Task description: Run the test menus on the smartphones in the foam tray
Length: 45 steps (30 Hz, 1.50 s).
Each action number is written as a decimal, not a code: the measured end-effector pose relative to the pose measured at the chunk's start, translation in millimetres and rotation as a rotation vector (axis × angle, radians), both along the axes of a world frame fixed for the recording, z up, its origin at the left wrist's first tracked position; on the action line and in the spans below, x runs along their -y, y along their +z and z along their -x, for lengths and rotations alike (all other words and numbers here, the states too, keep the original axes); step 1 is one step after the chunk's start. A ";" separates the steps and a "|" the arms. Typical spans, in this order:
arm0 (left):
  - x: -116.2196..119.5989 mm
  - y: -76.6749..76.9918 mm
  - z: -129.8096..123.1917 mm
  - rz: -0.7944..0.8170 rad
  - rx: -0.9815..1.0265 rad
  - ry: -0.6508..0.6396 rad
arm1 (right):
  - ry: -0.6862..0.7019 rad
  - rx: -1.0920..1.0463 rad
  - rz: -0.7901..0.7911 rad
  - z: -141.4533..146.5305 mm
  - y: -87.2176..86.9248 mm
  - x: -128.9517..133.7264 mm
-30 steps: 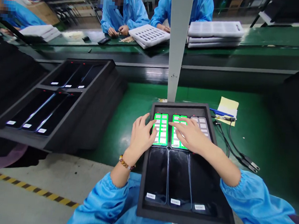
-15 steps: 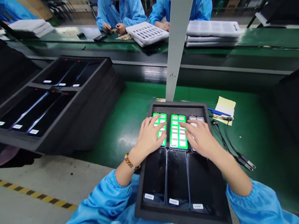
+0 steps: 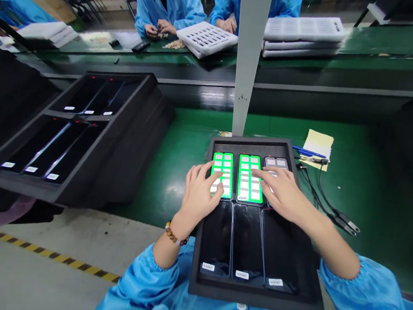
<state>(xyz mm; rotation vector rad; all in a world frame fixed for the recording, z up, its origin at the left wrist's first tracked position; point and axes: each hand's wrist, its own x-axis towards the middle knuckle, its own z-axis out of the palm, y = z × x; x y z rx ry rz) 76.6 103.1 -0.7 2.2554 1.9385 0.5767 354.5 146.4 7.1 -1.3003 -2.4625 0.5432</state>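
A black foam tray (image 3: 257, 299) in front of me bears two rows of smartphones. In its far row, the left phone (image 3: 227, 191) and the middle phone (image 3: 249, 193) glow with green and white grids. The right phone (image 3: 275, 162) shows a paler grid and is partly covered by my right hand (image 3: 282, 193). That hand is open, with fingers reaching over the middle phone's screen. My left hand (image 3: 201, 195) is open too, fingers spread at the left phone's edge and over its screen. Dark-screened phones, including a centre one (image 3: 247, 240), fill the near row, each with a white label.
Stacked black trays (image 3: 119, 157) with dark phones stand at left. A grey post (image 3: 247, 81) rises behind my tray. Cables (image 3: 318, 198), pens (image 3: 308, 152) and a yellow note (image 3: 319, 141) lie at right. Across the line, co-workers sit near white trays (image 3: 207, 37).
My left hand has shifted slightly left and back, uncovering more of the left phone's screen. My right hand stays over the middle and right phones. The whole view has shifted slightly.
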 end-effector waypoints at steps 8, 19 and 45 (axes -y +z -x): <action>-5.8 -3.0 -17.2 0.029 0.047 -0.071 | -0.030 0.015 0.046 -9.5 1.5 4.0; 20.7 1.7 12.6 0.001 -0.026 0.109 | 0.104 -0.029 0.032 27.8 5.8 8.1; 7.8 -1.7 17.8 -0.022 0.011 0.071 | 0.012 -0.023 0.001 -1.9 3.1 24.4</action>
